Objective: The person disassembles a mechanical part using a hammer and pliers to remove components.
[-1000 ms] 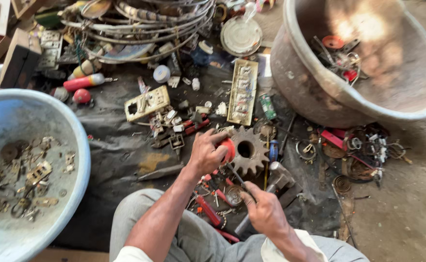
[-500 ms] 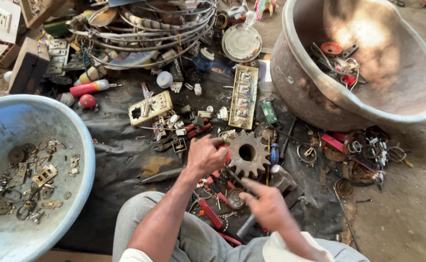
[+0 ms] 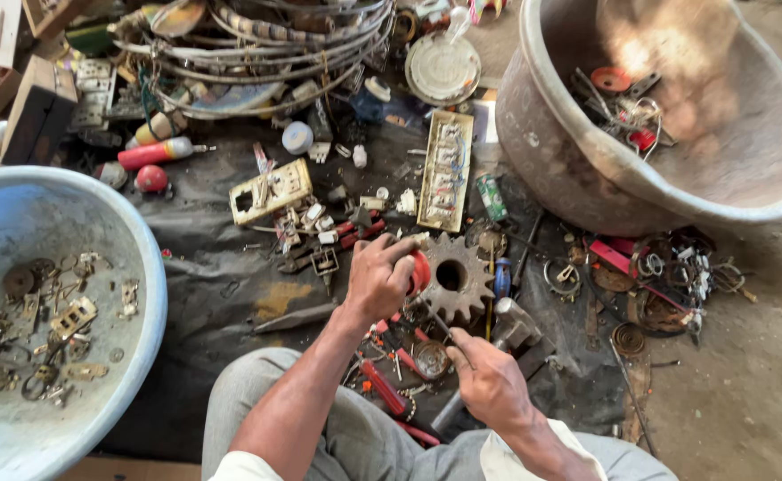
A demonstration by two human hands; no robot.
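Note:
My left hand (image 3: pixel 380 281) grips a small red round part (image 3: pixel 419 272) and holds it against a rusty toothed gear wheel (image 3: pixel 452 279) lying on a black sheet (image 3: pixel 222 285). My right hand (image 3: pixel 491 383) is closed around a thin metal tool (image 3: pixel 438 326) whose tip reaches up toward the red part. A hammer (image 3: pixel 498 343) lies on the sheet beside my right hand. My knees in grey trousers (image 3: pixel 257 410) frame the bottom of the view.
A pale blue basin (image 3: pixel 146 294) with several brass scraps stands at left. A large metal bowl (image 3: pixel 542 134) with red and metal scraps stands at upper right. Switch plates, a long switchboard (image 3: pixel 445 169), coiled cables (image 3: pixel 266 53), and rusty rings (image 3: pixel 649 294) litter the ground.
My left hand stays on the red part by the gear. My right hand has shifted slightly with the thin tool; the view has drifted a little.

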